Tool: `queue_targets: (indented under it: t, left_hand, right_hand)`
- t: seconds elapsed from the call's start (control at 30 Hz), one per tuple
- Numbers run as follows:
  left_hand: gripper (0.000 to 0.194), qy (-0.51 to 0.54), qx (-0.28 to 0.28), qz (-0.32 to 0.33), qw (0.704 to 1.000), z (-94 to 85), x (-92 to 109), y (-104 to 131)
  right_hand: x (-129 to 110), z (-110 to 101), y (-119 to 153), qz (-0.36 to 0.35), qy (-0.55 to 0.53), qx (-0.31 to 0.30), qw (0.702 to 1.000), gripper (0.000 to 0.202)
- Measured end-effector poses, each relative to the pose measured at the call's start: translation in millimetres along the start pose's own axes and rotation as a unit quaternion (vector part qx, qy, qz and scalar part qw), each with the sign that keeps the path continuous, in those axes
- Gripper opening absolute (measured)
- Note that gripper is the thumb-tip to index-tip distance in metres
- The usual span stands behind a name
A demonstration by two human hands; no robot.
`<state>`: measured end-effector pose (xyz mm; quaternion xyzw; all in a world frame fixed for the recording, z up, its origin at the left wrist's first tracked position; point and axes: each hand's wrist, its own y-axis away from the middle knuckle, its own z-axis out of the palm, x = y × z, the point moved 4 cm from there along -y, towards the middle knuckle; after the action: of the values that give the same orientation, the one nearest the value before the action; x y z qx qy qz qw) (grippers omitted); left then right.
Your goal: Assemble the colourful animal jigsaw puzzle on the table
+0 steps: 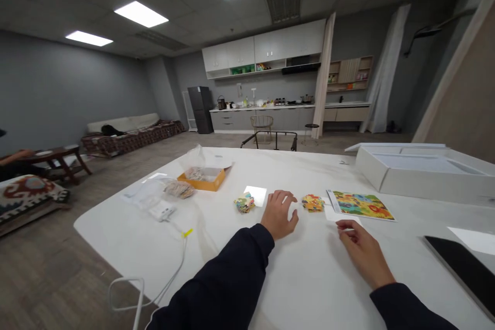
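My left hand (280,214) hovers at or just above the white table, its fingers apart and curved, with nothing seen in them. It is between two small piles of colorful puzzle pieces: a greenish pile (244,203) on its left and an orange-yellow pile (313,203) on its right. To the right, my right hand (359,247) has its thumb and fingers close together; whether something small is between them is hidden. Just beyond that hand lies a flat picture sheet (361,204) with bright cartoon animals.
On the white table (232,263) stand a yellow box (209,181) with pieces and plastic, a bagged pile of pieces (180,189), a power strip (162,211) with cables, a white box (425,170) and a black tablet-like object (464,268). Someone's arm (17,157) shows far left.
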<state>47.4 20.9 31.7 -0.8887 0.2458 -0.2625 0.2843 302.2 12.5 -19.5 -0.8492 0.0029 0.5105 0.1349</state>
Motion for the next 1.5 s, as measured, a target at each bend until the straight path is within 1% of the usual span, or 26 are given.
queue_targets:
  t: [0.07, 0.13, 0.2, 0.23, 0.27, 0.33, 0.43, 0.5, 0.57, 0.67, 0.73, 0.8, 0.83, 0.9, 1.0, 1.07, 1.13, 1.17, 1.23, 1.33, 1.43, 1.5]
  left_hand:
    - [0.026, -0.029, 0.033, -0.039, 0.998, -30.7, -24, 11]
    - [0.025, -0.069, 0.067, -0.101, 0.99, -58.0, -52, 22]
    - [0.03, -0.11, 0.078, -0.169, 0.976, -77.0, -79, 32]
    - [0.033, -0.126, 0.076, -0.197, 0.969, -83.0, -89, 36]
    - [0.036, -0.138, 0.071, -0.219, 0.963, -86.9, -97, 40]
    - [0.036, -0.156, 0.052, -0.243, 0.956, -89.1, -107, 45]
    - [0.034, -0.166, 0.015, -0.259, 0.951, -85.3, -111, 49]
    - [0.032, -0.161, 0.002, -0.264, 0.951, -82.9, -112, 50]
    - [0.028, -0.152, 0.002, -0.26, 0.954, -82.5, -114, 50]
    - [0.028, -0.133, 0.023, -0.242, 0.961, -86.3, -119, 48]
    - [0.035, -0.117, 0.047, -0.219, 0.967, -89.6, -117, 46]
    - [0.041, -0.09, 0.078, -0.173, 0.978, -90.1, -105, 42]
    - [0.044, -0.069, 0.092, -0.139, 0.984, -88.1, -95, 40]
    - [0.047, -0.018, 0.099, -0.054, 0.993, -78.4, -66, 37]
    - [0.047, 0.039, 0.07, 0.066, 0.995, -57.1, -15, 39]
    - [0.047, 0.055, 0.055, 0.114, 0.99, -46.0, 9, 44]
    - [0.048, 0.068, 0.047, 0.136, 0.987, -38.7, 21, 48]
    - [0.047, 0.072, 0.041, 0.139, 0.987, -35.6, 23, 48]
    - [0.04, 0.077, 0.024, 0.124, 0.989, -29.0, 19, 47]
    - [0.03, 0.076, -0.004, 0.065, 0.995, -17.8, 5, 38]
    - [0.033, 0.078, -0.009, 0.014, 0.997, -8.1, -8, 30]
    - [0.033, 0.083, -0.022, -0.012, 0.996, -1.2, -16, 27]
  right_hand:
    - [0, 1, -1, -0.006, 0.016, -0.003, 1.0, 0.037]
    - [-2, 3, -3, -0.026, 0.036, -0.001, 0.999, 0.037]
    - [-7, 6, -6, -0.062, 0.064, 0.009, 0.996, 0.035]
    - [-10, 8, -7, -0.083, 0.077, 0.016, 0.993, 0.033]
    - [-13, 9, -9, -0.103, 0.088, 0.021, 0.991, 0.032]
    - [-18, 12, -12, -0.129, 0.101, 0.027, 0.986, 0.03]
    - [-19, 13, -13, -0.135, 0.097, 0.026, 0.986, 0.028]
    - [-19, 13, -12, -0.131, 0.088, 0.029, 0.987, 0.026]
    - [-19, 11, -11, -0.122, 0.077, 0.035, 0.989, 0.026]
    - [-19, 10, -10, -0.106, 0.059, 0.038, 0.992, 0.026]
    - [-17, 11, -10, -0.1, 0.047, 0.035, 0.993, 0.025]
    - [-15, 13, -12, -0.099, 0.037, 0.033, 0.994, 0.024]
    - [-14, 14, -12, -0.1, 0.033, 0.033, 0.994, 0.024]
    - [-13, 17, -12, -0.101, 0.023, 0.029, 0.994, 0.023]
    - [-17, 21, -9, -0.098, -0.003, 0.003, 0.995, 0.023]
    - [-21, 24, -6, -0.102, -0.02, -0.022, 0.994, 0.025]
    - [-26, 29, -3, -0.116, -0.035, -0.047, 0.992, 0.025]
    - [-28, 31, -2, -0.118, -0.04, -0.054, 0.991, 0.024]
    - [-29, 34, 0, -0.116, -0.042, -0.06, 0.99, 0.023]
    - [-28, 37, 0, -0.109, -0.036, -0.062, 0.991, 0.022]
    - [-26, 38, -1, -0.101, -0.032, -0.066, 0.992, 0.022]
    - [-25, 39, -2, -0.097, -0.032, -0.069, 0.992, 0.022]
